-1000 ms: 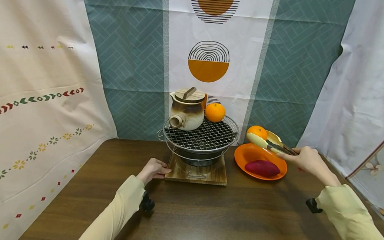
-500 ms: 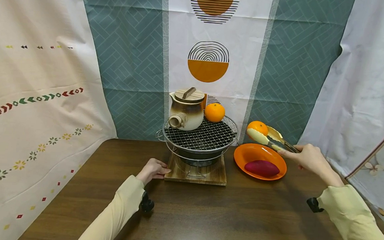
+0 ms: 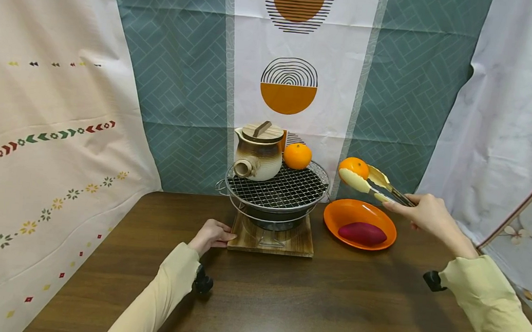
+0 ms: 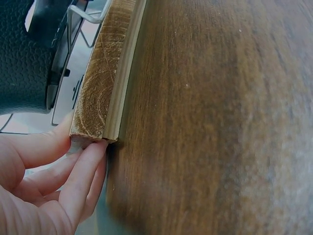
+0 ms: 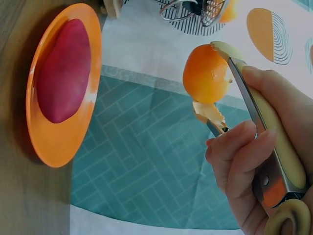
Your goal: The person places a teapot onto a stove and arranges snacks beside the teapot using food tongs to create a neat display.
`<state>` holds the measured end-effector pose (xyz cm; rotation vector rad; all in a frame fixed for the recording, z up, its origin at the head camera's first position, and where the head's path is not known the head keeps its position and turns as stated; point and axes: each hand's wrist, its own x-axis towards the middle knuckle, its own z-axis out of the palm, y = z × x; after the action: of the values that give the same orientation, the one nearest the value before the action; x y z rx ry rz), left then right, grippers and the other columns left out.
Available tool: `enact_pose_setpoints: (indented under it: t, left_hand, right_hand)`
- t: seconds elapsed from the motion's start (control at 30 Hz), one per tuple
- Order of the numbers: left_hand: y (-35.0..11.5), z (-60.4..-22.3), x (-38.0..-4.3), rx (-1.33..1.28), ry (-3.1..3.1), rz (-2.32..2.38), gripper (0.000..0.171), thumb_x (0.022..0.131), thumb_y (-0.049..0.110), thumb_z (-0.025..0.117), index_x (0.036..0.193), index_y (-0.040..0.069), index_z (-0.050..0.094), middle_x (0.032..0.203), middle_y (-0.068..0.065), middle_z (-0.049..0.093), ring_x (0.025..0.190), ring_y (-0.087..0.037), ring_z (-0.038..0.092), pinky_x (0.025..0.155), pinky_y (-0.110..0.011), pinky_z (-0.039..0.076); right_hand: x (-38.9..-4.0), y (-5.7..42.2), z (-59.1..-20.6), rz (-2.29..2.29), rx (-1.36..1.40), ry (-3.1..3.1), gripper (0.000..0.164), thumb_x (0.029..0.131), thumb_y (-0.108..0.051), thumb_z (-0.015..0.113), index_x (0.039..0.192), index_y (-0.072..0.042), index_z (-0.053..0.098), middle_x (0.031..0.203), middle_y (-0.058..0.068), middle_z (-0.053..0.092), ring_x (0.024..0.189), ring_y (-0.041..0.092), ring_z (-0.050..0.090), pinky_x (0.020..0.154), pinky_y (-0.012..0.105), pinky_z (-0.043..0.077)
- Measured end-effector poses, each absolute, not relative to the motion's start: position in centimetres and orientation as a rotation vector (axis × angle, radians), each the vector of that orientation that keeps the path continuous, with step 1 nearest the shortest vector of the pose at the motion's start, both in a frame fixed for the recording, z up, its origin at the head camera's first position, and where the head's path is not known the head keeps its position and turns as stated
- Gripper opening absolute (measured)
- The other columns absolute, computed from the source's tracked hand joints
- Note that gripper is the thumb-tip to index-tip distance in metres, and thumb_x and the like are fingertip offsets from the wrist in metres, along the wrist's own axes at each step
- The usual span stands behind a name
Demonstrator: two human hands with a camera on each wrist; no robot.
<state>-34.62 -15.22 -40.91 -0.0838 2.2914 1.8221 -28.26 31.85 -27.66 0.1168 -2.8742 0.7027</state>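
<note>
My right hand (image 3: 429, 216) grips a pair of metal tongs (image 5: 254, 98) with cream-coloured tips. Between those tips is an orange (image 3: 355, 167), held in the air above the orange plate (image 3: 331, 211). A purple sweet potato (image 3: 362, 233) lies on that plate. To the left, my left hand (image 3: 212, 233) pinches the near left corner of a wooden board (image 4: 100, 93), thumb on top and fingers against the lower side. On the board stands a round grill with a wire mesh (image 3: 292, 188). Toward the mesh's back sits another orange (image 3: 297, 156).
A clay teapot (image 3: 266, 161) with a wooden lid stands on the left half of the grill, its hollow handle facing forward. The brown table (image 3: 261, 299) stretches out in front. Patterned cloths (image 3: 184, 78) hang behind and at both sides.
My right hand has raised the tongs and the orange in them, with a slight shift to the left. My left hand stays at the board's corner.
</note>
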Motion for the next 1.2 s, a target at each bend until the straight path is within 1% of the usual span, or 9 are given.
enact_pose_setpoints:
  t: [0.17,0.4,0.57,0.73,0.87,1.0,1.1,1.2]
  left_hand:
    - [-15.3,-41.0,-34.7,-0.088,2.285,1.824,0.039,0.080,-0.005,0.063,0.111,-0.022,0.047,0.088,-0.020,0.063,0.080,-0.026,0.061,0.071,-0.042,0.049]
    - [-15.3,-40.9,-34.7,-0.082,2.291,1.829,0.039,0.078,-0.005,0.065,0.109,-0.021,0.049,0.083,-0.018,0.064,0.073,-0.020,0.060,0.068,-0.039,0.051]
    - [-15.2,-40.8,-34.7,-0.078,2.290,1.824,0.037,0.079,-0.005,0.064,0.109,-0.021,0.050,0.087,-0.020,0.064,0.077,-0.023,0.061,0.070,-0.040,0.050]
    - [-15.2,-40.7,-34.7,-0.084,2.291,1.823,0.034,0.080,-0.005,0.064,0.108,-0.020,0.051,0.089,-0.019,0.063,0.084,-0.028,0.061,0.073,-0.043,0.049]
    - [-15.2,-40.7,-34.7,-0.084,2.286,1.827,0.034,0.080,-0.005,0.064,0.108,-0.020,0.051,0.089,-0.019,0.063,0.084,-0.028,0.060,0.073,-0.043,0.049]
    - [-15.2,-40.8,-34.6,-0.088,2.288,1.821,0.036,0.079,-0.004,0.065,0.108,-0.020,0.050,0.088,-0.019,0.063,0.081,-0.025,0.061,0.072,-0.042,0.049]
    - [-15.2,-40.7,-34.6,-0.088,2.296,1.816,0.038,0.079,-0.004,0.065,0.109,-0.021,0.050,0.087,-0.019,0.063,0.077,-0.023,0.061,0.071,-0.041,0.050]
    - [-15.2,-40.8,-34.6,-0.085,2.297,1.818,0.038,0.079,-0.004,0.066,0.109,-0.021,0.050,0.088,-0.020,0.063,0.077,-0.023,0.061,0.071,-0.040,0.050]
  right_hand:
    - [-28.0,31.6,-27.1,0.688,0.137,-2.858,0.067,0.076,-0.060,0.059,0.111,-0.003,0.059,0.050,0.004,0.049,0.046,0.022,0.048,0.040,0.030,0.033]
    - [-27.6,30.9,-26.3,0.698,0.178,-2.837,0.062,0.076,-0.059,0.060,0.107,-0.006,0.059,0.050,0.004,0.049,0.045,0.022,0.048,0.039,0.030,0.033]
    - [-27.3,30.2,-25.9,0.719,0.181,-2.835,0.063,0.075,-0.060,0.060,0.111,-0.008,0.059,0.050,0.004,0.049,0.045,0.022,0.048,0.040,0.030,0.033]
    - [-27.0,29.4,-25.4,0.713,0.190,-2.836,0.063,0.074,-0.061,0.060,0.111,-0.010,0.059,0.049,0.004,0.049,0.045,0.022,0.048,0.040,0.030,0.033]
    - [-26.8,29.0,-25.2,0.715,0.196,-2.844,0.066,0.074,-0.061,0.061,0.114,-0.009,0.058,0.050,0.005,0.049,0.045,0.021,0.047,0.040,0.030,0.033]
    - [-26.6,28.6,-24.8,0.720,0.214,-2.853,0.068,0.074,-0.061,0.061,0.117,-0.009,0.057,0.051,0.005,0.048,0.044,0.021,0.046,0.040,0.029,0.032]
    - [-26.6,28.2,-24.7,0.719,0.228,-2.856,0.065,0.073,-0.062,0.061,0.113,-0.011,0.059,0.050,0.004,0.048,0.044,0.021,0.046,0.040,0.029,0.032]
    - [-26.7,27.8,-24.5,0.709,0.242,-2.858,0.060,0.072,-0.062,0.061,0.106,-0.013,0.060,0.050,0.004,0.047,0.043,0.021,0.046,0.040,0.029,0.032]
